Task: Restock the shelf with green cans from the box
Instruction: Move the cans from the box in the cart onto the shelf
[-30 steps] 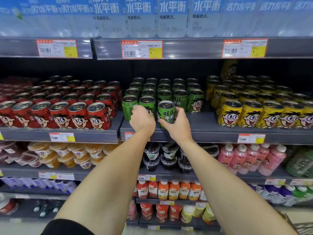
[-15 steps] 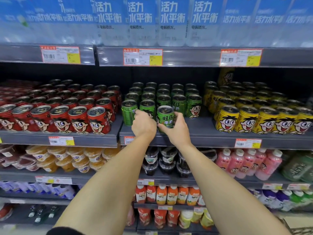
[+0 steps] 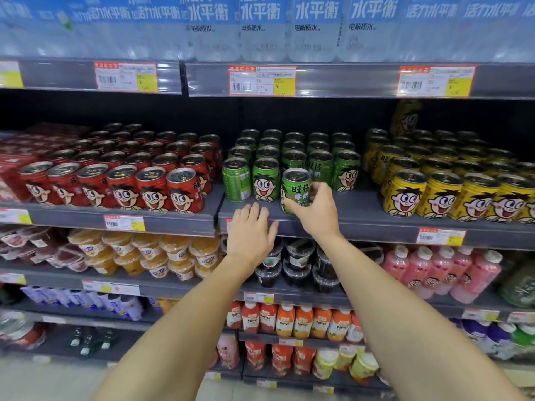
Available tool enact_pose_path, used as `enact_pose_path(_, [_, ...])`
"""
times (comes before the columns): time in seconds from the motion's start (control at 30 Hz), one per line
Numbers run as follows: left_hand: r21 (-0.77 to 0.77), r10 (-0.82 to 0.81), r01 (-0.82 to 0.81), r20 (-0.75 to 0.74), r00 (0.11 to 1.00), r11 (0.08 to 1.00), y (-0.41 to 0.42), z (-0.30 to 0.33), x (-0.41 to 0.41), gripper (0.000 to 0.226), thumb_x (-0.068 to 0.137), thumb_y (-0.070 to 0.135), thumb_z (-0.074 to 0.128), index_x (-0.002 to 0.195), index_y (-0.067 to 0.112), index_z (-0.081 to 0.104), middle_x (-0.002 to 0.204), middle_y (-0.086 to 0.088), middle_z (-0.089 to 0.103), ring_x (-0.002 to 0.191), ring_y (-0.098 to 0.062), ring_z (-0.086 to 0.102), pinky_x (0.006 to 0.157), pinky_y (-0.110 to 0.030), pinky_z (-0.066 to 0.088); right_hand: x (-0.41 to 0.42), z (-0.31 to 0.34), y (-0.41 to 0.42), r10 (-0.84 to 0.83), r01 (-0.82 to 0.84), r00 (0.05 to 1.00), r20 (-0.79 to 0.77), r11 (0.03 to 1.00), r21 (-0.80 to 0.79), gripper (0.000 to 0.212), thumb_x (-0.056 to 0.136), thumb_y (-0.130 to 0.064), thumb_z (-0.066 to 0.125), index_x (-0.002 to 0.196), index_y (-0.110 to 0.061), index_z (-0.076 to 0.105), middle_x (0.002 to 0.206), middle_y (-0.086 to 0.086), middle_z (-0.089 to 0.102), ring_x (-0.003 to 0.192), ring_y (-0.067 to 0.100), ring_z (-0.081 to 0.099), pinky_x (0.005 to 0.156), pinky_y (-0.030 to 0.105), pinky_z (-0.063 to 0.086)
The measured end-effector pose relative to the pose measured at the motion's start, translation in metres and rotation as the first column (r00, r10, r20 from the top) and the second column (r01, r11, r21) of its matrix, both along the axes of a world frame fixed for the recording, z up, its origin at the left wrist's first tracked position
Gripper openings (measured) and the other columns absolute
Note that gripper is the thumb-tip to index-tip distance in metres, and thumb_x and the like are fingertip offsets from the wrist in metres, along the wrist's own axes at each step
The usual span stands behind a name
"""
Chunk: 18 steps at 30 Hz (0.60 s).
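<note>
One green can (image 3: 295, 190) stands upright at the front edge of the shelf (image 3: 362, 218), its long axis vertical, and the right hand (image 3: 317, 211) grips it: the thumb lies on the can's lower left front and the fingers curl round its right side. The can sits just ahead of the other green cans (image 3: 292, 157), third from the left in the front row, right of two cans that already stand at the front. Its base seems to be on or all but on the shelf; I cannot tell whether it bears its full weight yet. To its right the front edge of the shelf lies bare as far as the yellow cans (image 3: 451, 195), so any further can would go there.

The left hand (image 3: 250, 233) is open and holds nothing, its fingers straight and slightly spread, palm down over the shelf's front lip, just below the two leftmost green cans and apart from them. Both forearms reach up and forward from below, the right one stretched a little farther in. The right hand is plainly the nearer to the can, and the coming move is likely its letting go. No box is in view.
</note>
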<state>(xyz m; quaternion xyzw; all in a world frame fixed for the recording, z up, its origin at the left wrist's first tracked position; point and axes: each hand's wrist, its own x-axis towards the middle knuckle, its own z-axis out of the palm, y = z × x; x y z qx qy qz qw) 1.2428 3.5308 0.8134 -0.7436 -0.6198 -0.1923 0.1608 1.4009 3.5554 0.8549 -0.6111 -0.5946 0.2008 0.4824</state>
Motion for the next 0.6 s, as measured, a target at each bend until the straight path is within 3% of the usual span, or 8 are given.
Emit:
enact_pose_path(0.2, [0.007,0.012,-0.012,0.033,0.999,1.000,-0.003,0.000,0.003,0.043,0.094,0.041,0.050,0.117,0.006,0.062,0.126,-0.017,0.062,0.116,-0.035,0.055,0.099,-0.044,0.039,0.001,0.002,-0.002,-0.007,0.006,0.999,0.041,1.000,0.027,0.074,0.073,-0.046,0.082,0.129,-0.011,0.048,0.123,0.004,0.055,0.111,0.021,0.055,0.095,0.043,0.048])
enact_pose_path(0.4, [-0.014,0.012,-0.011,0.011,1.000,1.000,-0.004,0.000,0.002,0.045,0.097,0.040,0.043,0.122,0.006,0.059,0.131,-0.016,0.058,0.121,-0.034,0.051,0.103,-0.044,0.034,0.003,0.005,0.005,-0.004,0.004,1.000,-0.021,1.000,0.001,0.072,0.070,-0.042,0.086,0.122,-0.012,0.045,0.105,-0.003,0.057,0.106,0.021,0.058,0.090,0.039,0.051])
enact_pose_path(0.6, [-0.013,0.005,-0.005,-0.011,1.000,1.000,-0.004,0.002,0.002,0.046,0.098,0.041,0.043,0.123,0.006,0.058,0.132,-0.017,0.057,0.121,-0.034,0.050,0.103,-0.044,0.034,-0.003,0.009,0.023,-0.038,0.038,0.999,0.003,0.999,-0.034,0.067,0.073,-0.039,0.084,0.122,-0.011,0.047,0.114,0.007,0.065,0.106,0.025,0.060,0.086,0.036,0.050])
